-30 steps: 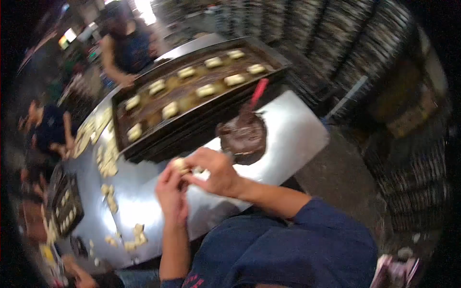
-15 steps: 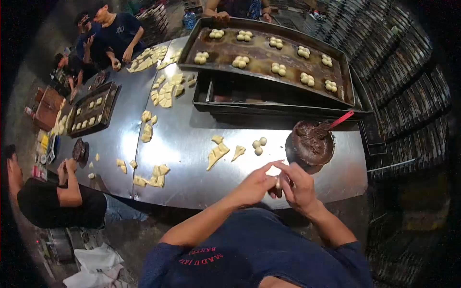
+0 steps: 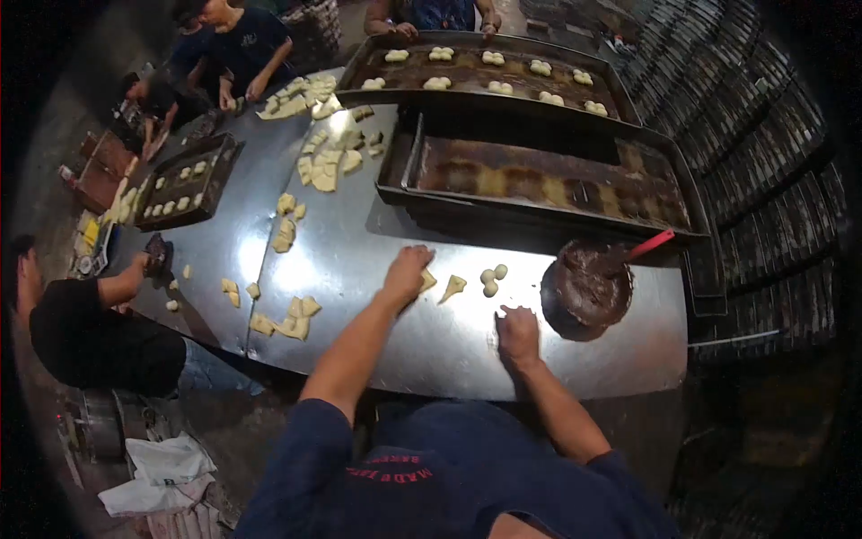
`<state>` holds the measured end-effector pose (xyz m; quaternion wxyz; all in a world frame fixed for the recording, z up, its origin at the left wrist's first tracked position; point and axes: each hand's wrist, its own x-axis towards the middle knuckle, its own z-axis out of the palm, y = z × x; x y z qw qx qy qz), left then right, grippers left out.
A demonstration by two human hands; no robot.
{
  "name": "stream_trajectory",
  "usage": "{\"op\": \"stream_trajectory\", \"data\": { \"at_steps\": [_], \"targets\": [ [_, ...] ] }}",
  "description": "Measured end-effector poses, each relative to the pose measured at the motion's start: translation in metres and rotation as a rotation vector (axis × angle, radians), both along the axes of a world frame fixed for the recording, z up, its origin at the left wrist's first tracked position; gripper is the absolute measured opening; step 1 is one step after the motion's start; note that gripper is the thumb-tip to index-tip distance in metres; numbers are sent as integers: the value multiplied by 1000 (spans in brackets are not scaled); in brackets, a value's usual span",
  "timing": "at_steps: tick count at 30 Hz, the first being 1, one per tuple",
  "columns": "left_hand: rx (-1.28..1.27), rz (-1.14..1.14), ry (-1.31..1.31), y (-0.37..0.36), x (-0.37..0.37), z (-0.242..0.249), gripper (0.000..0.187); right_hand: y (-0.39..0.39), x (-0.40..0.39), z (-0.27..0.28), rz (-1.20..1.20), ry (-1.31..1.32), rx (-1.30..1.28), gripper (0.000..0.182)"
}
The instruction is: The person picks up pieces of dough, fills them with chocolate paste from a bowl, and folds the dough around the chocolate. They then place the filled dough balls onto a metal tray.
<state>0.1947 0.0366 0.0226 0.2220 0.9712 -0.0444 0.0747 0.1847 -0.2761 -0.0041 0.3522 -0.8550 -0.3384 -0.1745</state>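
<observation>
My left hand [image 3: 409,271] lies over a strip of pale dough [image 3: 426,282], fingers bent around it; most of the strip is hidden beneath the hand. To its right sits a loose dough scrap [image 3: 453,287]. On the metal table, my right hand [image 3: 518,334] is curled closed, its underside hidden, so whatever it may hold cannot be made out. Three small dough balls [image 3: 490,280] rest just beyond that hand. Farther right stands a bowl of dark brown paste [image 3: 588,292] with a red-handled spatula [image 3: 648,244] in it.
A large baking tray [image 3: 557,184] lies behind the bowl. A person opposite holds another tray [image 3: 489,81] bearing clusters of dough balls. Dough pieces [image 3: 328,162] lie along the table's middle. At left, a co-worker [image 3: 108,332] works near a smaller tray [image 3: 187,184]. Racks [image 3: 754,171] stand at right.
My hands, together around a small ball before, have parted: the left moved left onto the dough strip, the right down to the table. The filled tray shifted away, exposing the tray below.
</observation>
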Motion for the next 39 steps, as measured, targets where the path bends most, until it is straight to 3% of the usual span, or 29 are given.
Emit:
{"op": "stream_trajectory", "data": {
  "at_steps": [2, 4, 5, 6, 9, 12, 16, 18, 19, 20, 21, 22, 23, 24, 26, 27, 28, 31, 34, 36, 39],
  "targets": [
    [41, 76, -82, -8, -11, 7, 26, -19, 0, 22, -143, -21, -49, 23],
    [-72, 176, -56, 17, -9, -32, 25, -33, -17, 16, -157, 31, 43, 24],
    [-346, 314, -77, 26, -8, -56, 22, -39, -27, -9, -118, 93, 43, 27],
    [-196, 283, -37, 26, -15, -51, 20, -39, -49, -8, -134, 138, 40, 25],
    [-285, 404, -43, 5, -17, -17, 18, 4, -55, 33, -60, 125, 22, 17],
    [-372, 602, -172, 11, -17, -29, 18, 13, -1, -4, 26, 89, -97, 20],
    [-222, 875, -318, 24, -50, -1, 18, -33, -20, 19, -160, 34, 49, 15],
    [-344, 800, -329, 2, -72, 9, 17, -31, -43, -3, -39, 58, 59, 15],
    [-430, 726, -282, -8, -82, -1, 20, -26, -43, -13, 150, 264, -68, 6],
    [-413, 638, -243, -23, -92, -2, 26, -9, -49, -30, 71, 255, -129, 6],
    [44, 408, -226, -39, -99, -9, 31, 17, -51, -58, 160, 51, -82, 19],
    [-623, 393, -91, -54, -105, -32, 29, 43, -36, -113, -5, -22, 148, 17],
    [-1237, 381, 119, -75, -83, -56, 27, -33, -16, -111, -150, -63, 59, 17],
    [-1267, 314, 119, -98, -59, -67, 27, -64, 13, -96, -201, -63, 24, 17],
    [-253, 246, -38, -53, -101, -63, 22, 2, 22, -72, -96, 53, 121, 15],
    [-157, 212, -200, -59, -99, -35, 21, -23, 18, -38, -27, 222, -65, 11],
    [-311, 273, -28, -66, -100, -6, 21, -31, 4, -7, -34, 225, -58, 10],
    [-22, 236, -305, -81, -118, -14, 11, -10, -62, 11, -12, 142, 36, 13],
    [-57, 234, -254, -81, -120, -16, 19, 10, -29, 0, 110, 144, -32, 10],
    [-40, 233, -264, -82, -119, -16, 20, -14, 0, -8, 33, 146, 30, 9],
    [-66, 243, -241, -78, -115, -18, 22, -48, -45, 17, -65, 134, 68, 11]
  ]
}}
